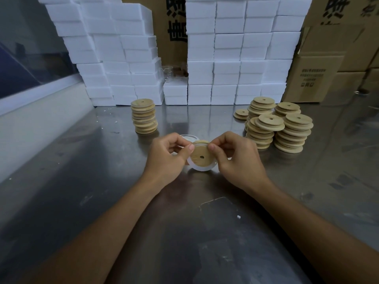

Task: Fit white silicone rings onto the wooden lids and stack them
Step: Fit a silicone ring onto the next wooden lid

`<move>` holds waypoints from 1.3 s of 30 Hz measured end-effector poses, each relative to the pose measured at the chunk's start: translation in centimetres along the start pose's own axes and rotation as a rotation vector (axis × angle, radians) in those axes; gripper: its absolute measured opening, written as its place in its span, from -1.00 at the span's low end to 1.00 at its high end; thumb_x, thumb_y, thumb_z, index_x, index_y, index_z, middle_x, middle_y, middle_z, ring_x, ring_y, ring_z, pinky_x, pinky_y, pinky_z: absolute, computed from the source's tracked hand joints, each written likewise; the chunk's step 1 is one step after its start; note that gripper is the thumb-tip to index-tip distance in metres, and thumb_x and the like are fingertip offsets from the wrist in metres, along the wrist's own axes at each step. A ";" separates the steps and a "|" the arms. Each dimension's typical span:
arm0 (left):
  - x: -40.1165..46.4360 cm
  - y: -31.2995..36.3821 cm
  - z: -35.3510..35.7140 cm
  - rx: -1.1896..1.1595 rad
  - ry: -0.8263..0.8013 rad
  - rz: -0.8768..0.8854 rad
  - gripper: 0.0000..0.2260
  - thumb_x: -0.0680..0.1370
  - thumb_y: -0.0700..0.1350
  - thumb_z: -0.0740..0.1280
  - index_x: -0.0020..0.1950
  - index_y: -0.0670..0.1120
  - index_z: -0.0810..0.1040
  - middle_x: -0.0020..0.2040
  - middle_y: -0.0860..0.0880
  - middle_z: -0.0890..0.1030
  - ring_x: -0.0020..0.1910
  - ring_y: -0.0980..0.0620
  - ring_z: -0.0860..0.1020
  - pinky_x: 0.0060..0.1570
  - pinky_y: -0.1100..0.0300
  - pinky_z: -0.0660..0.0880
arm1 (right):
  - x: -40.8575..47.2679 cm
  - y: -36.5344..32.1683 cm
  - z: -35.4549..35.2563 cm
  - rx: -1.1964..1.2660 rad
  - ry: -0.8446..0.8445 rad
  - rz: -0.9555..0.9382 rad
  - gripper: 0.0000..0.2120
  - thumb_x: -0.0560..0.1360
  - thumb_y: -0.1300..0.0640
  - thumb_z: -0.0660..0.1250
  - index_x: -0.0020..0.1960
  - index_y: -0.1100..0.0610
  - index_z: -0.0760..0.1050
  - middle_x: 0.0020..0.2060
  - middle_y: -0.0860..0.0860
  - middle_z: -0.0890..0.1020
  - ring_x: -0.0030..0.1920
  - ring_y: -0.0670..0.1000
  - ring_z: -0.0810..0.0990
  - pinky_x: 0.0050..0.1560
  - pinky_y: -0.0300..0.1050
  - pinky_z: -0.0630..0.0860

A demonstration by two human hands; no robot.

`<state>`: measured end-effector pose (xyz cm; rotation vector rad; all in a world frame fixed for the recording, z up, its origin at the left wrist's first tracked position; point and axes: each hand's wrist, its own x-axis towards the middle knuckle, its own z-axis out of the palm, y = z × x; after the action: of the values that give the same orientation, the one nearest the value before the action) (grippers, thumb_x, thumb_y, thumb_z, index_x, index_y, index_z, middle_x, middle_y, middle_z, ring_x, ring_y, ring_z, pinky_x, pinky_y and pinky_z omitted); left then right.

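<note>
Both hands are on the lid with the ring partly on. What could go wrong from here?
1. The white silicone ring hugs only the lower edge of the round wooden lid; the left hand and right hand pinch the top, where it might slip off.
2. The leaning stacks of bare wooden lids beside the right hand could topple if bumped.
3. The finished stack of ringed lids looks uneven, so adding another may tip it.

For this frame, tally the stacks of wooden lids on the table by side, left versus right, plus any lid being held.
Left side, stack of lids: 1
Right side, stacks of lids: 5, counting the low pile at the back
Lid held by the left hand and right hand, white ring partly on: 1
Total: 6 stacks, 1 lid in the hands
</note>
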<state>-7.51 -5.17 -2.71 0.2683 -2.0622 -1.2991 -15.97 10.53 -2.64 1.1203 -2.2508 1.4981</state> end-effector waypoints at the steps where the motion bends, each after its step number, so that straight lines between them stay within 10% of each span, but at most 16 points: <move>1: 0.0 -0.1 -0.2 -0.013 -0.008 -0.018 -0.87 0.50 -0.28 0.44 -0.19 -0.08 0.61 -0.16 -0.10 0.69 -0.16 -0.07 0.67 -0.16 0.07 0.66 | 0.0 0.1 0.0 0.011 0.001 0.012 -0.96 0.51 0.18 0.42 -0.11 0.14 0.61 -0.24 -0.10 0.69 -0.20 -0.15 0.67 -0.15 -0.18 0.63; 10: 0.0 -0.3 -0.7 0.078 -0.016 0.056 -0.83 0.48 -0.28 0.45 -0.27 -0.07 0.58 -0.20 -0.05 0.68 -0.16 -0.04 0.65 -0.10 -0.09 0.64 | -0.1 0.4 0.4 0.106 -0.025 0.077 -0.95 0.52 0.22 0.41 -0.09 0.10 0.58 -0.20 -0.09 0.69 -0.16 -0.13 0.68 -0.11 -0.14 0.65; 21: -0.3 -0.5 -0.1 0.289 -0.158 0.176 -0.86 0.47 -0.08 0.49 -0.02 -0.02 0.60 -0.17 0.12 0.60 -0.17 0.14 0.55 -0.20 0.43 0.42 | -0.4 -0.2 0.5 0.002 -0.047 -0.059 -0.94 0.51 0.27 0.38 -0.05 0.15 0.58 -0.21 -0.13 0.65 -0.13 -0.16 0.63 -0.14 -0.33 0.57; 39: -0.3 0.9 1.0 -0.387 -0.034 -0.285 -0.91 0.49 -0.15 0.45 -0.03 -0.12 0.65 -0.14 -0.07 0.70 -0.11 0.03 0.63 -0.09 0.16 0.56 | 0.3 -0.9 0.4 0.415 0.013 0.262 -0.91 0.56 0.31 0.33 -0.06 0.36 0.53 -0.29 0.18 0.66 -0.33 0.02 0.66 -0.24 -0.17 0.60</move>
<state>-7.78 -3.82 -2.35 0.3748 -1.7955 -1.8517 -15.43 9.86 -2.02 0.9271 -2.2047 2.1437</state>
